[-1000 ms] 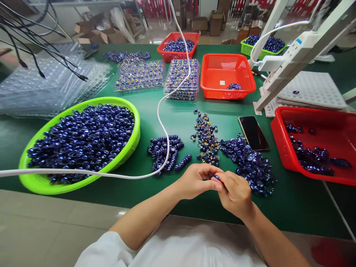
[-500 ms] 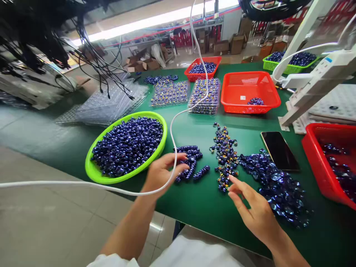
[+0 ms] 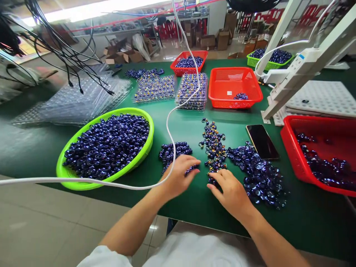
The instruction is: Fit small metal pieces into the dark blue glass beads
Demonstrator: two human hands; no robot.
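Note:
My left hand point(image 3: 179, 178) is over the table with thumb and fingers apart, around a short row of dark blue shiny ring-like pieces point(image 3: 191, 170) that shows between them. More such rows point(image 3: 178, 148) lie just beyond it, partly hidden by the hand. My right hand point(image 3: 232, 193) reaches to the near end of a loose strip of blue pieces with gold and coloured parts point(image 3: 215, 142). Its thumb and forefinger are spread, and the fingertips touch or hover over that strip; which one I cannot tell. A heap of dark blue glossy cap-like pieces point(image 3: 261, 178) lies right of this hand.
A white cable point(image 3: 128, 186) crosses in front of my left forearm. Around stand a green basket heaped with blue pieces point(image 3: 150, 144), red baskets point(image 3: 214, 87) point(image 3: 294, 159), clear filled trays point(image 3: 191, 89), a phone point(image 3: 261, 141) and a white metal post point(image 3: 292, 79).
The view has shifted, so the table things appear further left. My left hand has moved right to the short row, and my right hand has come closer to the strip's near end.

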